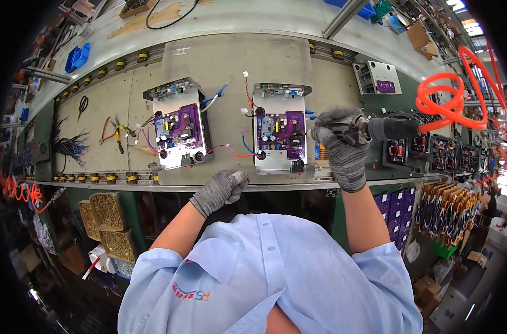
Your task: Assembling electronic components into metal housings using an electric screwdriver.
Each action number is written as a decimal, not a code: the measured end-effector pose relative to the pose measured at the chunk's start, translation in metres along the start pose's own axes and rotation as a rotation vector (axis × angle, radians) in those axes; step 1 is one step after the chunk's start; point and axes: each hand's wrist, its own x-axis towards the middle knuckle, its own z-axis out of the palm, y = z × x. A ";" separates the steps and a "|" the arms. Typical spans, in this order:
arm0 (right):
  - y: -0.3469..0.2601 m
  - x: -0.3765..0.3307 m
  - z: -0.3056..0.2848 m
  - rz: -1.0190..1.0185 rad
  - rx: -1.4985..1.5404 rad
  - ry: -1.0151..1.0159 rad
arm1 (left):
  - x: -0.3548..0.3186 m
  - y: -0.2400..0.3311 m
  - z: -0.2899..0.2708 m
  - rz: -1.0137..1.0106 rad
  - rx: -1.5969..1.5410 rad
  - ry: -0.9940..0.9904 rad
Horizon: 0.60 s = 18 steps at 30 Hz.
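Bright, even overhead light; soft shadows; sharp centre; heavy fisheye bending and black vignette at the rim.

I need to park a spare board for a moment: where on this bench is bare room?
Bare pallet lies beyond the two units, and a narrow strip between the left unit and right unit, crossed by loose wires. Left of them, pliers and cables crowd it; the right hand with its driver fills the right.

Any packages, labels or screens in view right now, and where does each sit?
No screens show.
Cardboard box: far right beyond the belt, brown, open top.
Blue bins: far left, small, open-fronted plastic.
Trays of brass screws: under the bench edge, left of the left hand, rectangular, gold-coloured.
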 end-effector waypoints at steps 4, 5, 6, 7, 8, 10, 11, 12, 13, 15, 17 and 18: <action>0.004 0.001 0.001 0.060 0.011 0.019 | 0.030 -0.017 0.009 -0.121 0.166 -0.004; 0.006 0.002 0.001 0.060 0.012 0.011 | 0.037 -0.022 0.014 -0.123 0.166 -0.005; 0.006 0.002 0.001 0.058 0.009 0.005 | 0.044 -0.027 0.023 -0.125 0.203 -0.011; 0.005 0.002 0.002 0.058 0.002 0.010 | 0.053 -0.034 0.031 -0.127 0.239 -0.018; 0.002 0.002 0.005 0.067 -0.012 0.003 | 0.067 -0.047 0.036 -0.127 0.239 -0.029; -0.002 0.003 0.008 0.077 -0.040 0.001 | 0.100 -0.074 0.049 0.434 0.863 -0.233; -0.003 0.003 0.007 0.058 -0.127 -0.028 | 0.112 -0.075 0.065 0.491 0.895 -0.284; -0.004 0.004 0.008 0.041 -0.215 -0.059 | 0.126 -0.076 0.085 0.549 0.924 -0.334; -0.008 0.004 0.015 0.072 -0.102 -0.026 | 0.143 -0.081 0.104 0.593 0.888 -0.302; -0.024 0.004 0.017 0.047 -0.159 -0.006 | 0.188 -0.103 0.143 0.751 0.856 -0.213; -0.060 0.005 0.025 0.008 -0.168 0.078 | 0.219 -0.106 0.173 0.869 0.843 -0.161; -0.084 0.001 0.031 -0.007 -0.142 0.150 | 0.222 -0.091 0.188 0.801 0.861 -0.192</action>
